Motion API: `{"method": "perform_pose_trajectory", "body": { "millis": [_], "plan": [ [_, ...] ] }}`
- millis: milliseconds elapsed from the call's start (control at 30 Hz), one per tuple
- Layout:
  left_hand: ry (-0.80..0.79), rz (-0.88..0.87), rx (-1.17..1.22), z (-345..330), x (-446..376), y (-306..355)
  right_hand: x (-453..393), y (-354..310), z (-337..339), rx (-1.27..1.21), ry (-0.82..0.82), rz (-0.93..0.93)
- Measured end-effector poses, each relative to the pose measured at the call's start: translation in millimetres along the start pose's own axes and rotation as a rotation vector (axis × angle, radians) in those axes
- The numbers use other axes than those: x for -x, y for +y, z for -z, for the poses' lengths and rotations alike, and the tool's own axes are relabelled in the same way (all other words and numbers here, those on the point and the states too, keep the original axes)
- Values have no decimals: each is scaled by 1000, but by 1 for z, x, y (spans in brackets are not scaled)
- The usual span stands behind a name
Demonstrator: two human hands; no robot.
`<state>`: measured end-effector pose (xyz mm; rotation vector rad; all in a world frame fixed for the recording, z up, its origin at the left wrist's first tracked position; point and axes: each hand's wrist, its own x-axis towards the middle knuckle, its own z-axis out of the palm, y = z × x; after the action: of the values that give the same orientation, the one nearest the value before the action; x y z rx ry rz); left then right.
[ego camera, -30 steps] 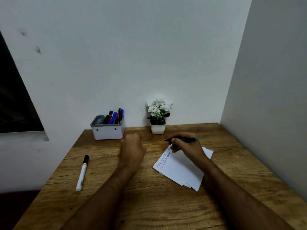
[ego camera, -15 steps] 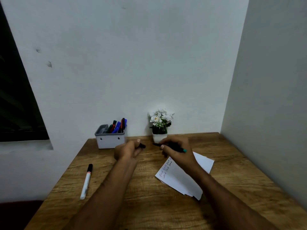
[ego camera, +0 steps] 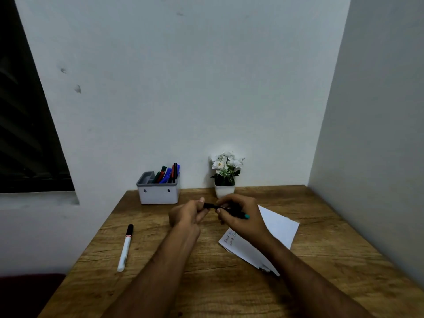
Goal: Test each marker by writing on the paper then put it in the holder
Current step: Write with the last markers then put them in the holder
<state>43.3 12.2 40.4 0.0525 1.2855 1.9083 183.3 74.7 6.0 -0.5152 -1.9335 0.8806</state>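
My right hand (ego camera: 241, 218) grips a black marker (ego camera: 237, 212) with a teal end, held level above the desk. My left hand (ego camera: 187, 214) pinches its black cap (ego camera: 209, 205) against the marker's tip end, so the two hands meet at the middle. White paper (ego camera: 278, 227) with a few handwritten words lies under my right wrist. A white marker (ego camera: 125, 247) with a black cap rests on the desk at the left. The grey holder (ego camera: 158, 193) at the back holds several coloured markers.
A small white pot of white flowers (ego camera: 225, 174) stands against the back wall right of the holder. The wooden desk (ego camera: 206, 283) sits in a corner, with a wall along its right side and a dark window at the left.
My right hand lifted the marker off the paper and swung it left. My left hand rose from the desk with the cap and met the marker's tip. The view tilted upward.
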Motion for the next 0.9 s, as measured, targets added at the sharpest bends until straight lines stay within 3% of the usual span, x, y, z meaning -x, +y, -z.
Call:
{"method": "perform_pose_trajectory", "body": {
  "millis": [200,600,767,900],
  "plan": [
    [-21,-10,-6,-1,2,0,-5,1,-6,-14,79,-2],
    [-35,-44,-46,6,-20,8,-10,9,-21,-126,44,-7],
    [-144,72,95,14,-22,17,-20,1,-40,-148,19,46],
    [-81,69,151,27,-26,22,-29,0,-61,-108,-8,91]
  ]
}}
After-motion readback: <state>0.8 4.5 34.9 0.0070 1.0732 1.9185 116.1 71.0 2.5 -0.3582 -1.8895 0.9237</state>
